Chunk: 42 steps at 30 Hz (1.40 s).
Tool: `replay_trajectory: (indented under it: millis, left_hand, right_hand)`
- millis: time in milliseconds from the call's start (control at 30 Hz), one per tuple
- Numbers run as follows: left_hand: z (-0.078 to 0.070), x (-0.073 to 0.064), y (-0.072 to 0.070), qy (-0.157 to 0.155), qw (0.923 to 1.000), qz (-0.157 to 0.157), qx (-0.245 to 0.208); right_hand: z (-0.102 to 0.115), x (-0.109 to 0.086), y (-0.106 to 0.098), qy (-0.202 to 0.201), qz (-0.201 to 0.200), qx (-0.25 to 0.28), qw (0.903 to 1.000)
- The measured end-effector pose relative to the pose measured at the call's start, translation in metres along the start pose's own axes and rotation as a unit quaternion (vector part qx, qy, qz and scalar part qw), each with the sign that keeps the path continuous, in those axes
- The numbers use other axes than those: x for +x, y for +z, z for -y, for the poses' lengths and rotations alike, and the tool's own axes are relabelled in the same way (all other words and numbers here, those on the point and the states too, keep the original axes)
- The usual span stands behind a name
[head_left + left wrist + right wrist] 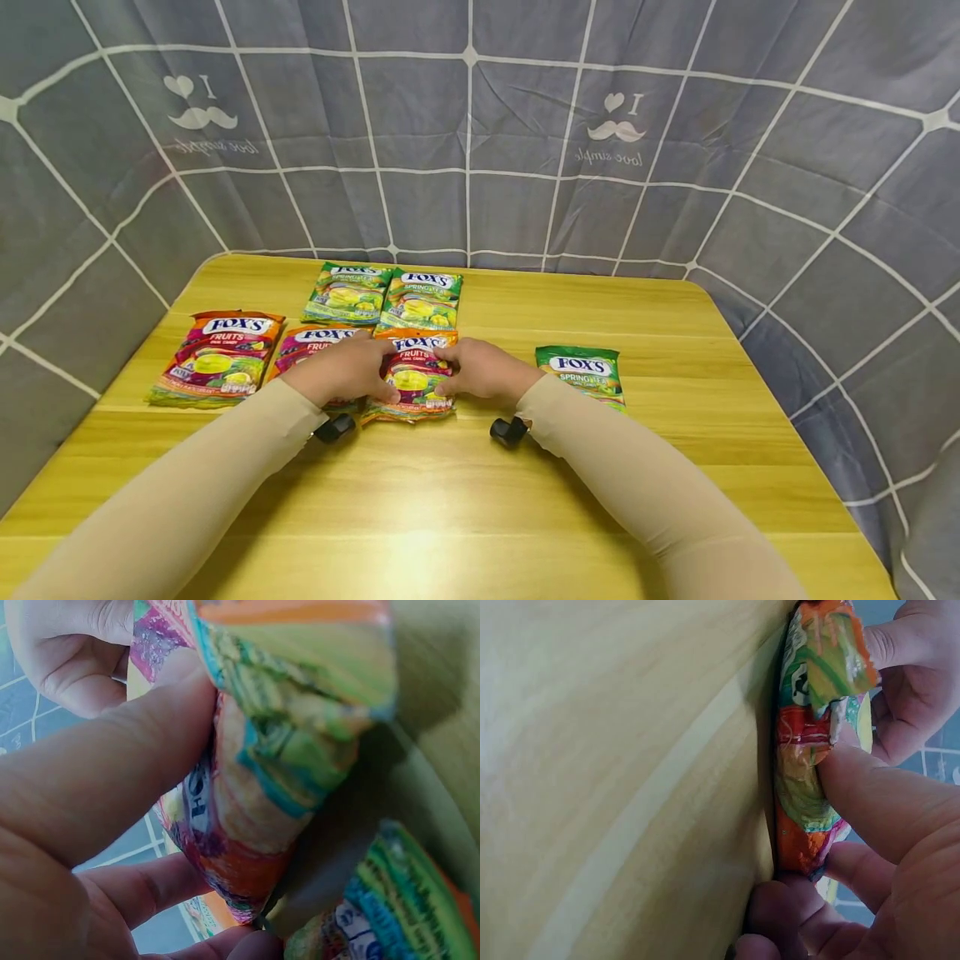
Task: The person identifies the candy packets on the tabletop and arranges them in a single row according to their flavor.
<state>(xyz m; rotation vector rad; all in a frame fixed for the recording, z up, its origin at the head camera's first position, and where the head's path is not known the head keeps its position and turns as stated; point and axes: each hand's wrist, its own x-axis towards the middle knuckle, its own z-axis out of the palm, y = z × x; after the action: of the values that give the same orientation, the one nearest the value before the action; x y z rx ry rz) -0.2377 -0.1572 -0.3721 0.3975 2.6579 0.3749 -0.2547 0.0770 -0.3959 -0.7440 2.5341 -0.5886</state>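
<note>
A red and orange Fox's Fruits candy bag (412,379) lies on the table between my two hands. My left hand (343,370) grips its left side; in the left wrist view the thumb (150,750) presses on the bag's face. On the opposite side my right hand (486,371) pinches the bag, thumb on its front and fingers round its far edge. The right wrist view shows the bag (802,787) with its lower edge at the tabletop. Partly under my left hand lies a second Fruits bag (288,350).
Another Fruits bag (217,358) lies at the far left. Two green Spring Tea bags, the left one (348,293) and the right one (422,300), lie behind. A third Spring Tea bag (581,371) sits beyond my right forearm. A grey curtain (510,217) surrounds the wooden table (420,508).
</note>
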Motion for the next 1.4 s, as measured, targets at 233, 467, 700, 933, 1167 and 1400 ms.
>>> replay_trajectory:
  millis: [233,467,700,933,1167,1400]
  left_hand:
    - [-0.002,0.0002,-0.001,-0.003,1.0,0.001,-0.002]
    - [-0.0028,-0.0004,-0.0009,0.004,1.0,0.001,-0.001]
    - [-0.0043,-0.0008,-0.0019,-0.003,1.0,0.001,0.004]
    - [-0.0042,-0.0021,-0.0016,-0.002,1.0,-0.002,0.006]
    - [-0.0004,0.0007,0.0002,0.005,0.9999,-0.005,0.008]
    - [0.0001,-0.0005,0.0008,0.001,0.9999,-0.004,0.012]
  right_hand:
    - [-0.0006,0.0008,0.0005,0.002,0.0,0.013,0.9999]
    - [-0.0026,0.0039,0.0032,0.01,0.0,0.012,0.9999]
    - [-0.0025,0.0048,0.0037,0.016,0.001,0.02,0.9997]
    - [-0.0027,0.0053,0.0044,0.019,0.001,0.02,0.9996]
    - [-0.002,0.0052,0.0038,0.018,0.001,0.015,0.9997]
    - [-0.001,0.0048,0.0043,0.019,-0.001,0.011,0.9997]
